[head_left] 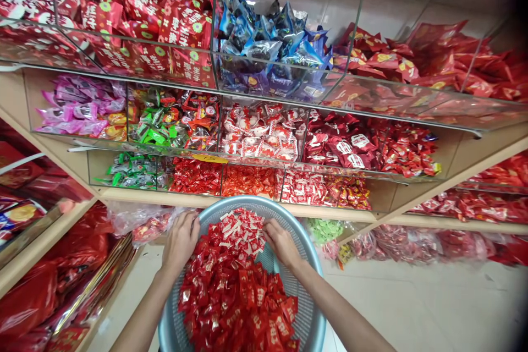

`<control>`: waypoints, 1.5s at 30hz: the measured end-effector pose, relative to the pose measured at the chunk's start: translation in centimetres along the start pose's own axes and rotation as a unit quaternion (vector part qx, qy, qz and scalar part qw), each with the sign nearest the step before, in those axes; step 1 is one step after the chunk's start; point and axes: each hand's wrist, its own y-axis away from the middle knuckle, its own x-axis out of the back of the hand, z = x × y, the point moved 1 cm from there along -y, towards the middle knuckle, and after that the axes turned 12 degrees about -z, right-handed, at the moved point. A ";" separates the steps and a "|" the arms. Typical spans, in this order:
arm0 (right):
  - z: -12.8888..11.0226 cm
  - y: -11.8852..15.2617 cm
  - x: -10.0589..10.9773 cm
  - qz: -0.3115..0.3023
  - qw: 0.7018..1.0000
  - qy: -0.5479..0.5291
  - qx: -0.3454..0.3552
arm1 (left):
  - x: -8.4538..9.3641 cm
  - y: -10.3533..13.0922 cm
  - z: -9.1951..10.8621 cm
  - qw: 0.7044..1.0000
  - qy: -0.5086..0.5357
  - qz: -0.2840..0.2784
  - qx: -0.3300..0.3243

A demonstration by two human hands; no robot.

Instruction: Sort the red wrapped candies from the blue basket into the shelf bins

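Note:
A blue-grey plastic basket holds many small wrapped candies. Dark red packets fill its middle and near side, and a heap of red-and-white candies lies at the far side. My left hand is closed at the basket's upper left rim, its fingertips curled over the edge. Inside the basket, my right hand reaches to the right edge of the red-and-white heap. Its fingers are curled together against the candies, and what they hold is hidden.
Shelves with clear-walled bins stand ahead, the lowest holding red-and-white candies and orange-red candies. Blue packets fill an upper bin. Plastic bags lie below the shelf edge. Red packages are stacked at left; tiled floor shows at right.

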 end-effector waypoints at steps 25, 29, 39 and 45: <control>0.4 -2.5 -0.2 0.002 0.996 0.083 0.036 | -0.2 -0.1 -0.2 1.000 0.008 -0.007 -0.015; 0.3 -1.5 1.5 0.020 0.992 0.113 0.051 | -0.6 -0.1 -0.7 1.000 -0.001 0.002 -0.021; 8.8 -2.1 12.0 0.216 0.961 0.149 -0.081 | -1.7 -0.3 -2.2 0.999 -0.013 0.011 -0.041; 14.2 -6.9 16.4 0.110 0.933 0.211 -0.270 | -1.8 -0.6 -2.4 0.998 -0.004 0.027 -0.051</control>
